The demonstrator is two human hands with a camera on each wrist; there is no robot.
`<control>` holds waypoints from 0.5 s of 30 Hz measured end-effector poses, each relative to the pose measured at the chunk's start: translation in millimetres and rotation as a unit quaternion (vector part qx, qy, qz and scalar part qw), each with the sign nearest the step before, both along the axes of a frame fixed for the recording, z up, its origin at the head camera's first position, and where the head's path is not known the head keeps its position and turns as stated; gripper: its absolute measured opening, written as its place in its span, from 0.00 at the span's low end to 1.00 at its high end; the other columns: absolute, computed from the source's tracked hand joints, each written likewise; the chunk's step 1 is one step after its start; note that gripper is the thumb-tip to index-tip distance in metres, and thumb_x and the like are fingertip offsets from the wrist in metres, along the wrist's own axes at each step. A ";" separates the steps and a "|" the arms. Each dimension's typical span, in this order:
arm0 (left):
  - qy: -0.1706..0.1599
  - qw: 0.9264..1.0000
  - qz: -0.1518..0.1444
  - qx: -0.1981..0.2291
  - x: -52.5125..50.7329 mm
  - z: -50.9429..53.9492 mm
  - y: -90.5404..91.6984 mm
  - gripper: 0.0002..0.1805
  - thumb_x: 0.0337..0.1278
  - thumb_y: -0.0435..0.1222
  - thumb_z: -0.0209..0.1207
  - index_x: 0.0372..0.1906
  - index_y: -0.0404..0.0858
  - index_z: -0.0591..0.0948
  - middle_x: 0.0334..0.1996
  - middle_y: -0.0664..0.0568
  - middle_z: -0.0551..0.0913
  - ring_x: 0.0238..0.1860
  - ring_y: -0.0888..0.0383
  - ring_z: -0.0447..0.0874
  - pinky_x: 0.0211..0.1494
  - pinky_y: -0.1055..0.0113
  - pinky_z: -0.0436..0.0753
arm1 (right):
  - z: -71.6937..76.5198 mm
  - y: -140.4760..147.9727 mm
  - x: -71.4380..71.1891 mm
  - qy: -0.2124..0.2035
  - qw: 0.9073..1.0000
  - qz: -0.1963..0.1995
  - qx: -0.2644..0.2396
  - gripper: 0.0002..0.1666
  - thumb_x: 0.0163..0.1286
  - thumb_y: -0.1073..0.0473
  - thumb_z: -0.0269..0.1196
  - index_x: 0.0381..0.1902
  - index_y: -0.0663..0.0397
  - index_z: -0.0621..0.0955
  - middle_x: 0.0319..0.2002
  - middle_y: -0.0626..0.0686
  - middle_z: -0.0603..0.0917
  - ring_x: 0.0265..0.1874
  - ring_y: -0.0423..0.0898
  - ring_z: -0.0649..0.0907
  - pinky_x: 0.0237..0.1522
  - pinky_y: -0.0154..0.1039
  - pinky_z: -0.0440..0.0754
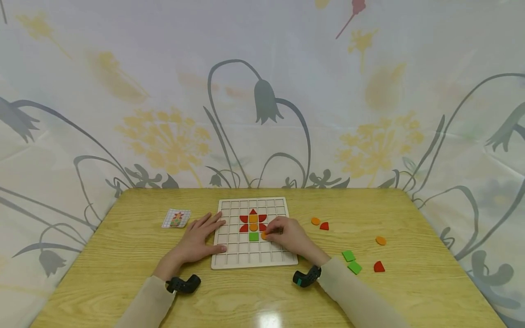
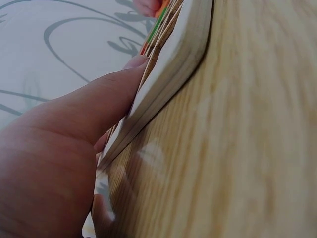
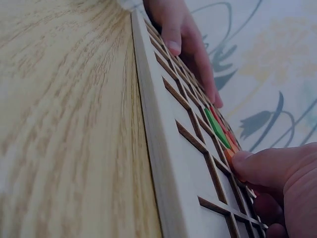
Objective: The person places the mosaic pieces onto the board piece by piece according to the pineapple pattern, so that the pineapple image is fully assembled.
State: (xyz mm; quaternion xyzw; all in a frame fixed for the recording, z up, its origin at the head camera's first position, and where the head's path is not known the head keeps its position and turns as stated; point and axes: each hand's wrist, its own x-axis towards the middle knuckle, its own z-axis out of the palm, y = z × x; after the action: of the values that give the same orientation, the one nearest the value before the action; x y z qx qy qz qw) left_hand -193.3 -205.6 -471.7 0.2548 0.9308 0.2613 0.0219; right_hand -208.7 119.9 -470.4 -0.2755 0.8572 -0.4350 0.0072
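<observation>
A white gridded board [image 1: 234, 258] lies on the table, with red, orange and green pieces in its middle cells. My right hand [image 1: 290, 236] pinches an orange piece [image 1: 264, 236] between thumb and fingertips, just right of the green square [image 1: 254, 236]. In the right wrist view that orange piece [image 3: 229, 155] touches or nearly touches the board beside the green piece [image 3: 216, 128]. My left hand [image 1: 198, 241] rests with fingers spread on the board's left edge; the left wrist view shows its thumb [image 2: 106, 96] on the rim.
A small pattern card [image 1: 177, 218] lies left of the board. To the right are an orange disc [image 1: 315, 221], a red piece [image 1: 324, 226], another orange piece [image 1: 381, 240], two green squares [image 1: 348, 256] and a red piece [image 1: 379, 266]. A patterned curtain hangs behind the table.
</observation>
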 end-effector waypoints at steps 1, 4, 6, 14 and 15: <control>0.001 1.000 0.000 0.000 0.2 0.1 0.1 0.43 0.59 0.58 0.63 0.75 0.43 0.67 0.78 0.50 0.55 0.77 0.41 0.46 0.71 0.33 0.45 | 0.8 -0.3 0.8 0.001 1.000 0.000 0.001 0.03 0.64 0.60 0.72 0.36 0.48 0.89 0.39 0.41 0.84 0.40 0.41 0.82 0.42 0.38 0.80; 0.000 1.000 0.001 0.000 0.7 0.5 0.2 0.43 0.60 0.58 0.63 0.75 0.43 0.68 0.78 0.50 0.55 0.77 0.41 0.46 0.71 0.33 0.45 | 1.9 -1.2 2.5 0.001 1.000 -0.001 0.003 0.03 0.64 0.59 0.71 0.36 0.49 0.89 0.39 0.42 0.83 0.40 0.42 0.82 0.42 0.38 0.79; 0.000 1.000 0.002 -0.001 0.9 0.6 0.3 0.43 0.60 0.58 0.63 0.75 0.43 0.68 0.78 0.50 0.55 0.77 0.41 0.46 0.71 0.33 0.45 | 2.5 -1.5 3.3 -0.002 1.000 -0.003 0.004 0.02 0.64 0.59 0.71 0.36 0.49 0.89 0.39 0.42 0.83 0.39 0.42 0.82 0.41 0.37 0.79; 0.002 1.000 0.000 0.005 1.6 1.4 0.7 0.42 0.60 0.58 0.63 0.75 0.43 0.68 0.78 0.49 0.56 0.77 0.41 0.46 0.71 0.33 0.45 | 1.8 -2.1 3.0 -0.004 1.000 -0.009 0.011 0.05 0.65 0.58 0.72 0.35 0.52 0.89 0.38 0.42 0.82 0.40 0.43 0.81 0.41 0.37 0.79; 0.004 1.000 0.000 0.005 1.7 1.5 0.6 0.42 0.60 0.58 0.63 0.75 0.43 0.68 0.78 0.49 0.56 0.77 0.40 0.46 0.70 0.33 0.45 | 2.0 -2.3 3.1 -0.003 1.000 -0.009 0.012 0.05 0.65 0.57 0.71 0.35 0.53 0.89 0.38 0.42 0.82 0.40 0.43 0.81 0.41 0.37 0.79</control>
State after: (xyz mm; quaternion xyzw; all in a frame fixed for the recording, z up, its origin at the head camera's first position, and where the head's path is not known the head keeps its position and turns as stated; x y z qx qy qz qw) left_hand -191.6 -204.9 -470.2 0.2563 0.9293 0.2654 0.0172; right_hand -205.6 117.6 -468.4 -0.2668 0.8645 -0.4259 0.0089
